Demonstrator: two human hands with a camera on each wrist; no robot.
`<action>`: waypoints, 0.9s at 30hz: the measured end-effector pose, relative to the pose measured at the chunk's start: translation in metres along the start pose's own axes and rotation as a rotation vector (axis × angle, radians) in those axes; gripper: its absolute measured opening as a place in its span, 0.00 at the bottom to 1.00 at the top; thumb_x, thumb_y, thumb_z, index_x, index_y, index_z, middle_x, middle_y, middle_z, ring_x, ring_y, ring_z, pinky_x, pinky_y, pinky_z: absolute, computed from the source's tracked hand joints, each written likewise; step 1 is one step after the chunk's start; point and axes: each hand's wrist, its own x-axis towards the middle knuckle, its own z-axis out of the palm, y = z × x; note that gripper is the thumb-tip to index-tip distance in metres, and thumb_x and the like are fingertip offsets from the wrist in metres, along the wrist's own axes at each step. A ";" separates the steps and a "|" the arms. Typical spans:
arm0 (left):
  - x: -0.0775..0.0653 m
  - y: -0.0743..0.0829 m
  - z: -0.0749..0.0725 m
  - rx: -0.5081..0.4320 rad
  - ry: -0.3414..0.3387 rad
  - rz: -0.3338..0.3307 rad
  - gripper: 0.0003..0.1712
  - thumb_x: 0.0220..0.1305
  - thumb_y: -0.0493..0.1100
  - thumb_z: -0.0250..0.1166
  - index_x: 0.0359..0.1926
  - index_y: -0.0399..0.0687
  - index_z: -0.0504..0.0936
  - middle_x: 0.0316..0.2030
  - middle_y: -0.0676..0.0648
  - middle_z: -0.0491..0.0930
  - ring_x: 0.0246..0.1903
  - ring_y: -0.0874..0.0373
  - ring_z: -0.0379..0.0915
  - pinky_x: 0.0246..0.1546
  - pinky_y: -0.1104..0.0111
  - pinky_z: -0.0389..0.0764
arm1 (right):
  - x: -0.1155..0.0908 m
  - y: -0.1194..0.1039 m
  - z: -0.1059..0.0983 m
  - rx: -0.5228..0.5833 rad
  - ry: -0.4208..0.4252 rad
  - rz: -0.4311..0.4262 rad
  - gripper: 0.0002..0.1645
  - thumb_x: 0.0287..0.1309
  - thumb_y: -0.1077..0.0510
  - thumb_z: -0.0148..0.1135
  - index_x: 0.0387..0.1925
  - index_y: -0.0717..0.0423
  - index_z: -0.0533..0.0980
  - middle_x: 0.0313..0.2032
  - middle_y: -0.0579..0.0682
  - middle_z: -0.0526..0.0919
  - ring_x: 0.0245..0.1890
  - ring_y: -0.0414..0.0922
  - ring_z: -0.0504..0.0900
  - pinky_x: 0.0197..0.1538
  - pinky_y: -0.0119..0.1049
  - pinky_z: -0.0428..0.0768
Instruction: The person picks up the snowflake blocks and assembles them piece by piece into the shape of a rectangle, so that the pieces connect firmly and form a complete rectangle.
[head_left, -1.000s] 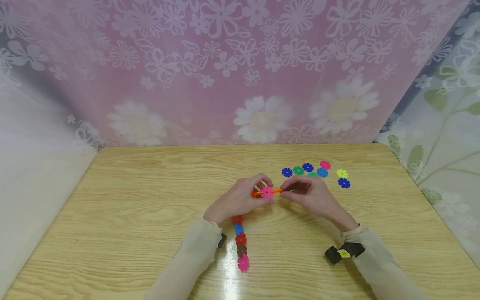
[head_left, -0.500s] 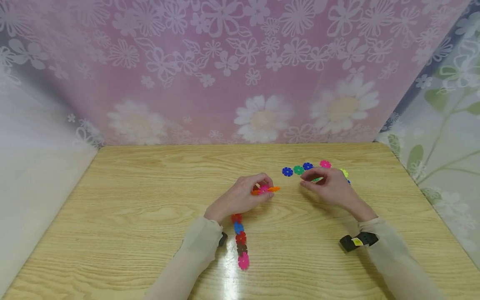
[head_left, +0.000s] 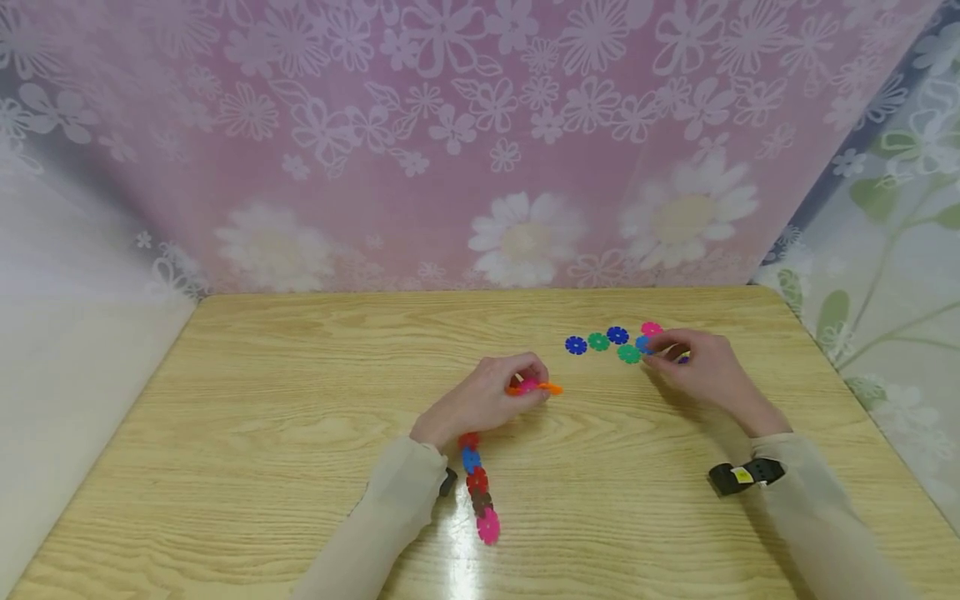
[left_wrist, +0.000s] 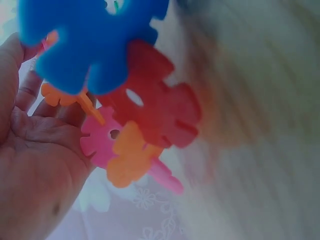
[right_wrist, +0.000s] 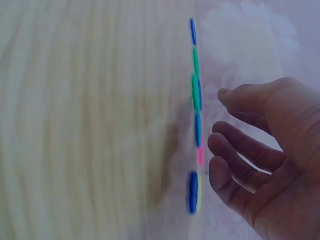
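Observation:
My left hand (head_left: 487, 392) holds a chain of slotted, flower-shaped plastic discs. An orange disc (head_left: 553, 388) pokes out past its fingertips, beside a pink one. Below the wrist the chain runs toward me through red, blue, red and brown discs to a pink end disc (head_left: 488, 527). In the left wrist view a blue disc (left_wrist: 75, 55) and a red disc (left_wrist: 175, 110) hang closest, joined to pink and orange ones by the palm. My right hand (head_left: 705, 371) hovers over the loose discs, fingers loosely bent and holding nothing; it partly covers a light blue disc (head_left: 642, 344).
Several loose discs lie at the back right of the wooden table (head_left: 300, 358): a dark blue disc (head_left: 576, 345), a green disc (head_left: 628, 354) and a pink disc (head_left: 652, 329) among them. A floral curtain (head_left: 420, 208) hangs behind the table's far edge.
My right hand has let go of the orange disc and moved right to the loose discs. The left hand stays nearly in place with the chain, which has swung slightly.

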 end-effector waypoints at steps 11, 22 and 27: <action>-0.001 0.001 0.001 -0.041 0.016 -0.021 0.05 0.75 0.49 0.60 0.46 0.58 0.74 0.41 0.57 0.79 0.40 0.60 0.75 0.38 0.71 0.76 | -0.008 0.026 -0.020 -0.085 -0.087 0.104 0.18 0.62 0.49 0.71 0.47 0.57 0.85 0.43 0.60 0.89 0.39 0.52 0.85 0.39 0.42 0.79; 0.000 0.000 0.001 -0.047 0.030 -0.018 0.04 0.76 0.49 0.60 0.45 0.59 0.73 0.38 0.57 0.80 0.42 0.59 0.75 0.34 0.71 0.74 | -0.012 0.043 -0.028 -0.118 -0.132 0.113 0.24 0.61 0.49 0.72 0.48 0.65 0.83 0.42 0.64 0.88 0.42 0.59 0.86 0.42 0.52 0.82; -0.002 0.000 0.000 -0.049 0.027 -0.023 0.03 0.76 0.49 0.59 0.45 0.59 0.73 0.37 0.57 0.80 0.38 0.60 0.75 0.33 0.72 0.73 | -0.013 0.047 -0.031 -0.102 -0.164 0.148 0.26 0.60 0.48 0.73 0.48 0.66 0.82 0.44 0.65 0.87 0.42 0.58 0.85 0.40 0.45 0.82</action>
